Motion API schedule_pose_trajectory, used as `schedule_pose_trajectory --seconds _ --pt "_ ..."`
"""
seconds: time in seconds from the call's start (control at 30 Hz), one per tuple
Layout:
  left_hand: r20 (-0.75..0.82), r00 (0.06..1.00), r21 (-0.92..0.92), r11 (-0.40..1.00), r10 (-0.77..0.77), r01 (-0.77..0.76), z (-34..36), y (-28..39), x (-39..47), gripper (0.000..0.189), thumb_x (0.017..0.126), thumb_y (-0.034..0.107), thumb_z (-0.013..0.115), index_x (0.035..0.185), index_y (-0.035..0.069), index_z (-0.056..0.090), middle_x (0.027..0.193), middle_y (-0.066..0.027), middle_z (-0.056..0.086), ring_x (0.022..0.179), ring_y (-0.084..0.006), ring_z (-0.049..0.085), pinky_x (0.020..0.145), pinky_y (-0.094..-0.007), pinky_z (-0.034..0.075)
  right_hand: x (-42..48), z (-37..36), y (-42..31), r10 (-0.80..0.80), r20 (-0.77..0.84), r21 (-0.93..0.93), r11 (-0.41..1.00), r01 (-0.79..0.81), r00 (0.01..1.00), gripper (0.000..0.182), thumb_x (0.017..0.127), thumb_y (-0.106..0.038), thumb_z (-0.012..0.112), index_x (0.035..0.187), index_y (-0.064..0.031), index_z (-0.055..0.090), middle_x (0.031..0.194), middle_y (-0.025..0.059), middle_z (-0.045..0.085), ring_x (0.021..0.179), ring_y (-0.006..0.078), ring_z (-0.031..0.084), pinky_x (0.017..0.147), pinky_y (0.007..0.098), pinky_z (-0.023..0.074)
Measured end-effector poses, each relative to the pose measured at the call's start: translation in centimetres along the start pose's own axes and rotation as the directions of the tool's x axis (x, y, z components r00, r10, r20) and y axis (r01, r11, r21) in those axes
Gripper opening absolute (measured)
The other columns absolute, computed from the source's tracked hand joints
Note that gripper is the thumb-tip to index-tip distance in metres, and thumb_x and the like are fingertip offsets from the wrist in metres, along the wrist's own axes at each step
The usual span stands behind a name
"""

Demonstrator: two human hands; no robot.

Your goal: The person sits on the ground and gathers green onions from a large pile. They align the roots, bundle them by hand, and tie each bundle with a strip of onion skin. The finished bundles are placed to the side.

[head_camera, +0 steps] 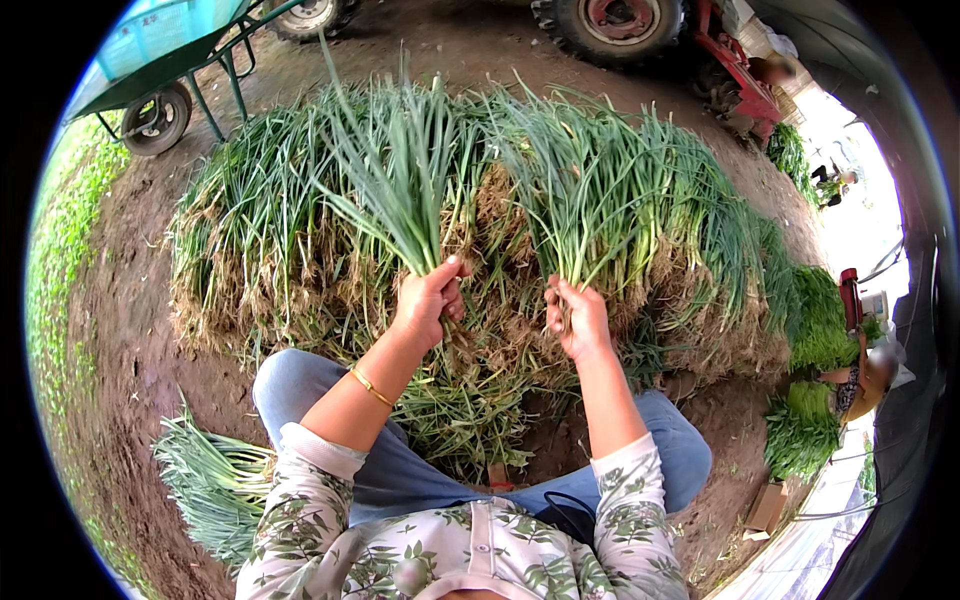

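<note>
My left hand [426, 309] grips a bunch of green onions [409, 202] by the lower stalks, and their long leaves fan up and away from me. Some roots poke out below that fist. To its right, my right hand [577, 316] is closed around the stalk ends of a smaller bunch of green onions [574, 251], whose leaves overlap the heap behind. A wide heap of green onions [262, 202] lies on the soil before me, leaves toward the far side and brown roots toward me. Between my knees are loose leaves and trimmings [465, 420].
At my left lies a pile of green onions [214, 480]. Beyond the heap stand a green wheelbarrow [157, 75] and a red machine with a large tyre [619, 22]. On the right, another person [862, 382] sits near more greens [802, 431] and a cardboard box [766, 506].
</note>
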State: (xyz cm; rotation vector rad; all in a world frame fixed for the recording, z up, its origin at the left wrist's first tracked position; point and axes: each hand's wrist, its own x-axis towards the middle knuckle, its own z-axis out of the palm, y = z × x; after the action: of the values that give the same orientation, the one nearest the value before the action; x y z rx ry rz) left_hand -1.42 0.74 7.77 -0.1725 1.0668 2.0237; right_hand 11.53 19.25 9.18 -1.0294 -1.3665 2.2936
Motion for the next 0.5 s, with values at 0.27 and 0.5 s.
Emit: schedule_pose_trajectory --seconds 0.27,0.5 --pt "0.057 0.97 0.091 0.969 -0.236 0.23 1.0 -4.4 0.2 0.02 0.082 0.019 0.07 0.071 0.007 0.057 0.048 0.0026 0.04 0.037 -0.0099 0.035 0.037 -0.0275 0.028 -7.1 0.9 6.7 0.115 0.242 0.137 0.979 -0.152 0.963 0.019 0.094 -0.017 0.053 0.105 -0.0013 0.056 0.075 0.0066 0.059 0.051 0.0111 0.053 0.041 0.0219 0.0402" --pt "-0.228 0.973 0.118 0.993 0.041 -0.014 1.4 -3.5 -0.2 0.016 0.079 0.013 0.071 0.077 0.008 0.056 0.053 0.0032 0.044 0.043 -0.0084 0.038 0.041 -0.0235 0.031 -5.7 0.0 7.5 -0.06 0.044 -0.025 0.998 0.061 0.997 0.021 0.093 -0.016 0.053 0.103 0.0017 0.06 0.094 0.0117 0.066 0.075 0.0176 0.066 0.058 0.0274 0.0528"
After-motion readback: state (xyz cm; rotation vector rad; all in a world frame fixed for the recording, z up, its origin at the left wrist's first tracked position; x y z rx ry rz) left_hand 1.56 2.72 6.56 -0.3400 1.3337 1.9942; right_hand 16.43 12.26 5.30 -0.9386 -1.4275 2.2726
